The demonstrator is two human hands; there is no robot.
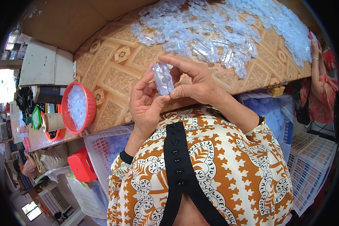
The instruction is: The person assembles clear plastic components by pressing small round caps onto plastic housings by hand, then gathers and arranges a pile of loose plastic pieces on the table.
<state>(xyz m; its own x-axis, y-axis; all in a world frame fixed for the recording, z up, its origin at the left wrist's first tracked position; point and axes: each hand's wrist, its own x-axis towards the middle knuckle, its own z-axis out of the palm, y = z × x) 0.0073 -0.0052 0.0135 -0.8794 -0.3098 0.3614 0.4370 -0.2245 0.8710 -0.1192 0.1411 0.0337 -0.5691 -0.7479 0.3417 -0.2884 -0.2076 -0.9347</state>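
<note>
Between my two hands is a clear plastic case (162, 80), a small oblong shell with a round shape in its face. My left hand (144, 101) has its fingers and thumb closed on the case's left side and lower end. From the other side, my right hand (194, 81) grips it with the thumb at the lower corner and the index finger arched near the top. Both hands are above the table's near edge. Beyond them lies a wide heap of similar clear plastic pieces (214, 41), some lying singly at its front.
A red basket (91, 109) of small clear pieces stands on the patterned table (113, 75) at left, by a tape roll (51, 122). Lined crates (98, 145) flank me below the edge. A cardboard panel (64, 22) rises far left. Another person's arm (318, 81) is at right.
</note>
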